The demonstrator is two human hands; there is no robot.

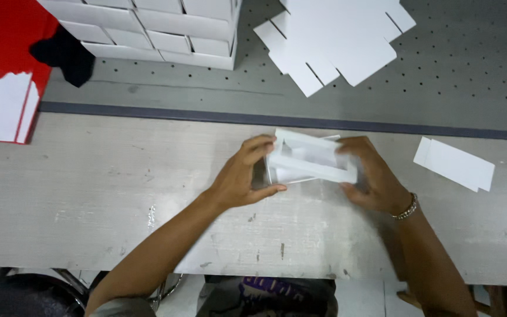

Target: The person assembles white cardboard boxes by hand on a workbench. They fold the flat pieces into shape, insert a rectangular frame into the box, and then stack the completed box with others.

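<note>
Box: small white cardboard box, half-folded [311, 159], just above frame centre, held over the pale worn tabletop [89, 194].
Axis: long side runs left to right, spanning between both hands.
Left hand [246, 173]: clamped on the left end, fingers curled over the top edge.
Right hand [374, 176]: gripping the right end, equally close.
Around: flat white die-cut blanks [335, 41] top centre, stacked white boxes [165, 26] upper left, loose white card strip [454, 164] at right.
</note>
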